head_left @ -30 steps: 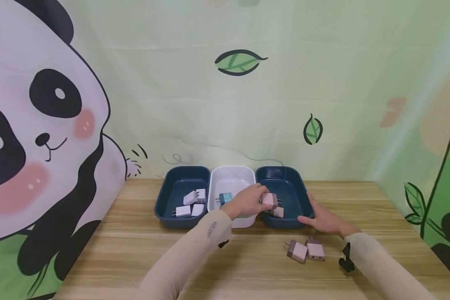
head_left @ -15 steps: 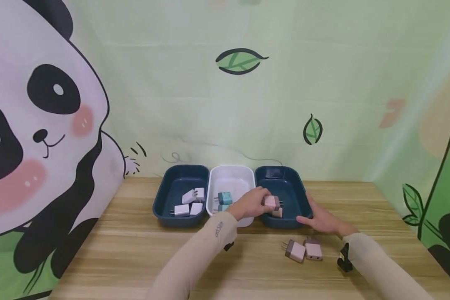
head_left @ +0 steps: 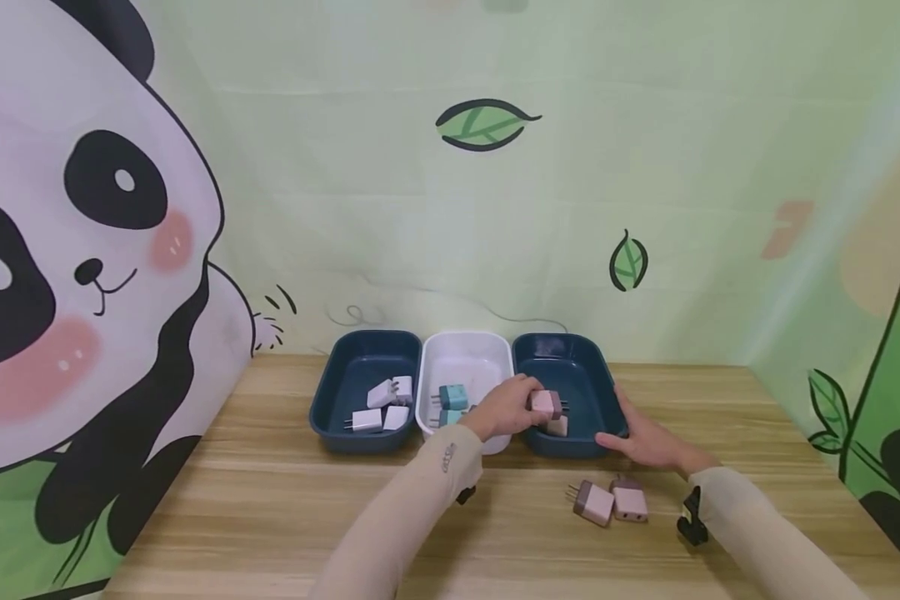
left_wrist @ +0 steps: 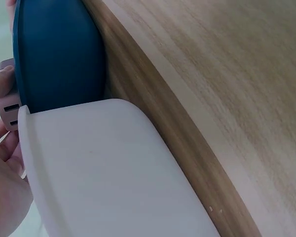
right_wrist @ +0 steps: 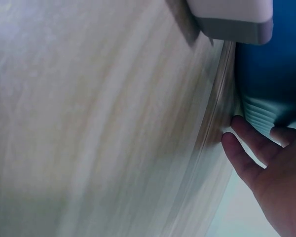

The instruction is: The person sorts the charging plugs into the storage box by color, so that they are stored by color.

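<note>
My left hand (head_left: pixel 504 407) grips a pink-and-brown plug-in charger (head_left: pixel 546 405) over the front left of the right blue tray (head_left: pixel 579 392). Its prongs point right; the left wrist view shows two USB ports on the charger (left_wrist: pixel 9 106). Below it, another pale pink charger (head_left: pixel 558 427) lies in this tray, partly hidden. At the tray's front right corner rests my right hand (head_left: pixel 648 440), with the thumb along the front rim and fairly straight fingers against the outer wall. Two more pink-and-brown chargers, a left one (head_left: pixel 595 503) and a right one (head_left: pixel 630 502), lie on the table before the tray.
A white tray (head_left: pixel 465 358) touches the right blue tray and holds teal chargers (head_left: pixel 453 397). Left of it stands another blue tray (head_left: pixel 371 354) with several white chargers (head_left: pixel 366 420). The wooden table (head_left: pixel 285 500) ends at a panda-printed backdrop (head_left: pixel 330 167).
The left hand has shifted slightly to the right with the pink charger, uncovering more of the teal chargers. The right hand stays at the tray's corner.
</note>
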Available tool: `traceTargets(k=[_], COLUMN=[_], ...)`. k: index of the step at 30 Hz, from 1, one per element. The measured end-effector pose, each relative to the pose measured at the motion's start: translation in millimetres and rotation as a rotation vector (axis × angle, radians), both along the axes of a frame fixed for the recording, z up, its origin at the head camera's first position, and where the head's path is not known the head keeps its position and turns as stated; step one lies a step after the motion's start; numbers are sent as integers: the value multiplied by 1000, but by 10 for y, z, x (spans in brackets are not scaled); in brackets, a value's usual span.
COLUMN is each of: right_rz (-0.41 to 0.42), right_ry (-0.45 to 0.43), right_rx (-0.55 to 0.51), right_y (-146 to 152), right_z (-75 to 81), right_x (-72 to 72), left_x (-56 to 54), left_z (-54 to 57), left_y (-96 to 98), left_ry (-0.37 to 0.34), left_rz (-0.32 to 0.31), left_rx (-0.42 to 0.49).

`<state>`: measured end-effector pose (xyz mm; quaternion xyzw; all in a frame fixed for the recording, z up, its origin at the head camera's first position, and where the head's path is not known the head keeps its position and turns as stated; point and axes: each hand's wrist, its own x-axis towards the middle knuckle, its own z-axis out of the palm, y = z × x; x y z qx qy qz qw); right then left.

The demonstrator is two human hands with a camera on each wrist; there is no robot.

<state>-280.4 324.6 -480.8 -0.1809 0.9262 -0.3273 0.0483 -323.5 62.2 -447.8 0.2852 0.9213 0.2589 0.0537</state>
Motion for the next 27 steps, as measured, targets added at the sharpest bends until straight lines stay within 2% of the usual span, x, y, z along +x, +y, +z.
traceTargets(k=[4, 11, 19, 27], right_rz=[-11, -9, -26, -36], right_ry=[-13, -24, -30, -56], right_rx=[9, -13, 8, 31], right_y=[22, 12, 29, 36], right_z=[-29, -7, 8, -11], right_x=[11, -13, -29, -25], left_x=[-12, -64, -123, -136], left_z=[-46, -39, -96, -146], left_y=[16, 45, 116, 143], left_ry=[4, 37, 104, 158], left_rz=[-1, 25, 34, 40], left_rx=[3, -22, -112, -174])
